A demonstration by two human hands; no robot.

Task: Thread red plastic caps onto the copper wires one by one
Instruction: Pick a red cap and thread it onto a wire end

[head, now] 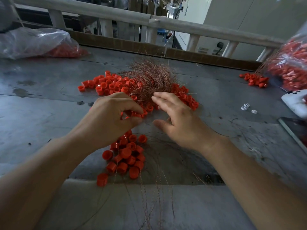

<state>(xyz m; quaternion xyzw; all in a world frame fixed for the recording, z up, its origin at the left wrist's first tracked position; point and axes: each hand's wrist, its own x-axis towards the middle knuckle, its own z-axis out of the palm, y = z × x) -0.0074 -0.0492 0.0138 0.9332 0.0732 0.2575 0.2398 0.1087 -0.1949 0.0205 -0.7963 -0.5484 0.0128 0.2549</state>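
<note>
A tangled bundle of thin copper wires (149, 78) lies on the grey table (41, 103), with loose red plastic caps (106, 83) spread around it. My left hand (111, 117) has its fingers curled over red caps just in front of the bundle and pinches some of them. My right hand (176, 118) hovers beside it with fingers spread and relaxed, its fingertips at the near edge of the wires, holding nothing. A second heap of red caps on wires (126, 156) lies below my hands, and their wires trail toward the table's near edge.
A clear plastic bag of red caps (38, 44) lies at the back left, another bag (289, 68) at the right with spilled caps (255, 80). A white phone (295, 102), small white clips (247, 108) and a dark tablet (297, 130) sit at the right. A railing runs behind.
</note>
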